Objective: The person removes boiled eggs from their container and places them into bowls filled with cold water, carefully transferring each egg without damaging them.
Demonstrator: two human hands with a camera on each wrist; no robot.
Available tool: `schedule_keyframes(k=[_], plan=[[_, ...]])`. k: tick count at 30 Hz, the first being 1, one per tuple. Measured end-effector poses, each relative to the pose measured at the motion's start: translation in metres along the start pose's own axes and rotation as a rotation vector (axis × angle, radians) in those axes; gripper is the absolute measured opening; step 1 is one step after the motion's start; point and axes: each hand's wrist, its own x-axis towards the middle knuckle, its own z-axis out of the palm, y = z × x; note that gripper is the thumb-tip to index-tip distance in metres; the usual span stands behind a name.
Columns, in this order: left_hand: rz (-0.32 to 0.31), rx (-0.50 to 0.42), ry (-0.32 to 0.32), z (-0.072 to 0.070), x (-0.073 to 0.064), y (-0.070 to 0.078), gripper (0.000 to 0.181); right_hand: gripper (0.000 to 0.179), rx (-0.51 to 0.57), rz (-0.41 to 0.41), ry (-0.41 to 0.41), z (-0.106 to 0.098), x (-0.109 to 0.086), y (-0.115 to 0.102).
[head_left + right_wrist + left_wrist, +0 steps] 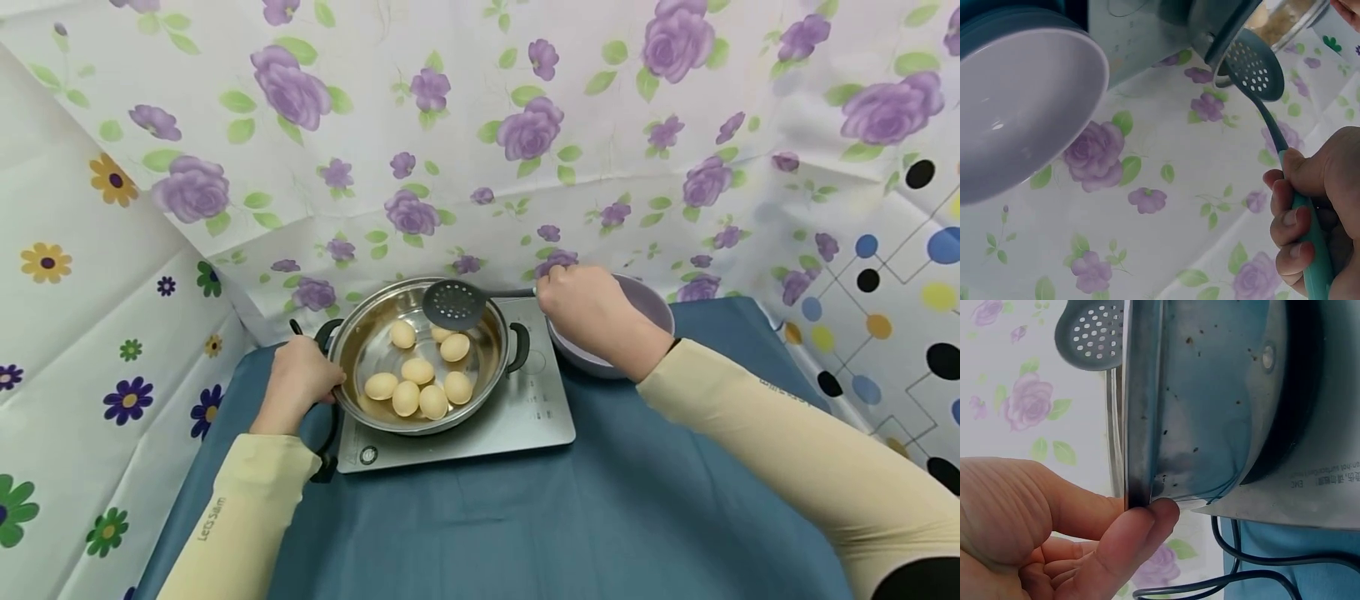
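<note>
A steel pot (491,392) with two black side handles holds several pale-yellow eggs (417,371) sitting in shallow liquid. At the pot's left side, my left hand (296,379) pinches the rim between thumb and fingers, as the left wrist view shows. My right hand (592,317) grips the teal handle (1317,262) of a slotted skimmer, fingers wrapped round it. The skimmer's dark perforated head (454,304) hangs over the far right part of the pot, above the eggs. Part of the handle is hidden behind the right hand in the head view.
The pot stands on a silver induction cooker (532,417). Right of it, partly behind my right arm, is a light purple bowl (1029,106). A black cord (1260,556) lies by the cooker's left edge. Blue cloth (480,533) covers the table; flowered sheeting (465,167) hangs behind.
</note>
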Motion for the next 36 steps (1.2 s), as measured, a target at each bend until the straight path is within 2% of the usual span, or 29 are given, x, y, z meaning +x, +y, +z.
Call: schedule_keyframes(k=[9,19,29,36], plan=[[-0.014,-0.007,-0.011,-0.002,0.003,-0.002,0.028,0.027,0.034,-0.036,0.009,0.003,0.002,-0.002],[0.004,-0.006,-0.006,0.001,0.004,0.0,0.028,0.026,0.004,-0.078,-0.004,0.008,-0.003,-0.001],[-0.002,0.016,-0.023,0.0,0.001,-0.002,0.027,0.013,0.101,-0.101,-0.161,0.008,-0.006,-0.008],[0.001,0.003,-0.018,0.001,0.001,-0.002,0.026,0.012,0.137,-0.042,-0.302,0.005,-0.002,-0.011]])
